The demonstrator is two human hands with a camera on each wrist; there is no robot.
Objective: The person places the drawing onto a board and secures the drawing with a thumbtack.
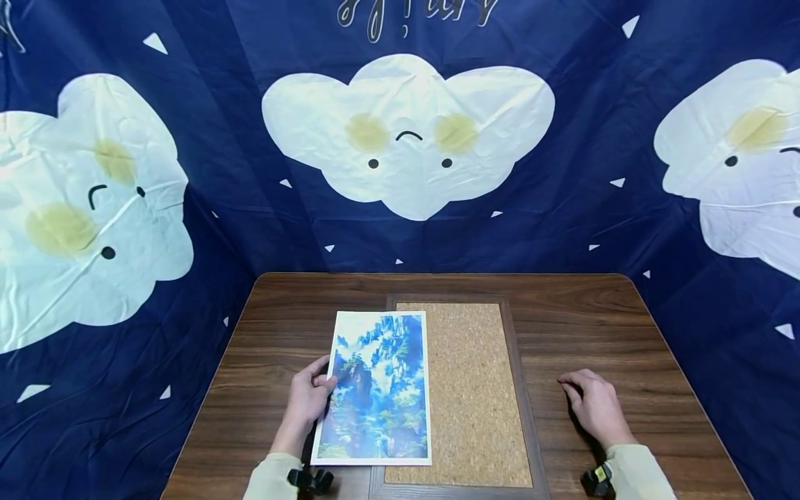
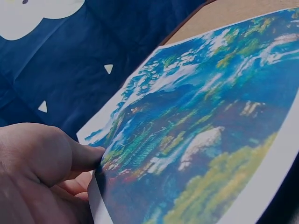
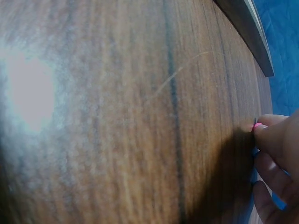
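Note:
A landscape print [image 1: 378, 389] in blues and greens with a white border is pinched at its left edge by my left hand [image 1: 309, 396]. In the left wrist view, the thumb [image 2: 88, 156] lies on the printed face and other fingers are behind the sheet. The print overlaps the left part of a framed cork board [image 1: 469, 389]. To the right of the board, my right hand [image 1: 594, 406] is low over the table. Its thumb and forefinger pinch a small pink push pin [image 3: 257, 124], mostly hidden by the fingertips, with a thin dark tip showing.
The cork board lies on a brown wood-grain table [image 1: 581, 319], its wooden frame [image 1: 519, 361] raised at the edge. A dark blue cloth [image 1: 219, 139] with white clouds hangs behind and at both sides. Each wrist carries a small black camera [image 1: 310, 480].

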